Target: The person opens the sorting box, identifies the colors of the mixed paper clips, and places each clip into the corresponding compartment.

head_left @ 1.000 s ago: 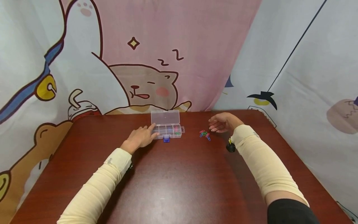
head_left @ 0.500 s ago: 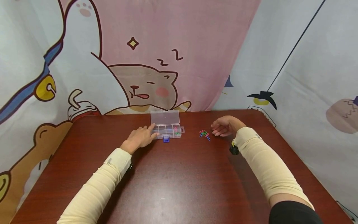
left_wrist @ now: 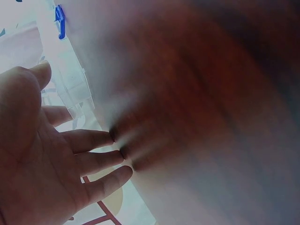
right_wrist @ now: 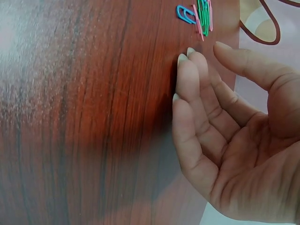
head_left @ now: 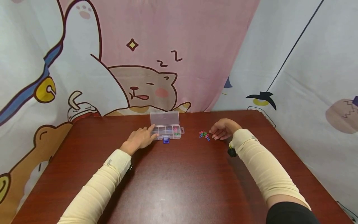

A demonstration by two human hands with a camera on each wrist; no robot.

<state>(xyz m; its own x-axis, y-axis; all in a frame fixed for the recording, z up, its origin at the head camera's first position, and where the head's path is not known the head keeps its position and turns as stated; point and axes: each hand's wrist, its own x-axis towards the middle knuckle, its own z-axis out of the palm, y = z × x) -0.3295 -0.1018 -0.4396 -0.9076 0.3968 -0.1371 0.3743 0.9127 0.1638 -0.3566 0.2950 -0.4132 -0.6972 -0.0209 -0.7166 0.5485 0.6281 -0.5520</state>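
Note:
A clear plastic compartment box (head_left: 161,137) stands with its lid (head_left: 165,119) raised. Pink, blue and green paper clips (head_left: 176,134) lie in its right-hand compartments. My left hand (head_left: 139,138) rests at the box's left end, forefinger and thumb against it; in the left wrist view the other fingers (left_wrist: 98,164) stretch down to the table. Right of the box is a small pile of coloured paper clips (head_left: 204,134). Just beside that pile hovers my right hand (head_left: 224,128), holding nothing. Seen from the right wrist, its fingers (right_wrist: 187,126) bend loosely, thumb apart, short of the paper clips (right_wrist: 204,18).
The dark red-brown wooden table (head_left: 173,180) carries the box and pile near its far edge. Behind it hangs a printed cartoon curtain (head_left: 212,56). A blue latch (head_left: 166,141) hangs from the box front, and a hanging tab (head_left: 182,130) sticks out right.
My right hand has drawn slightly back to the right, then come down and in closer to the pile of paper clips. The left hand and the box have kept their places.

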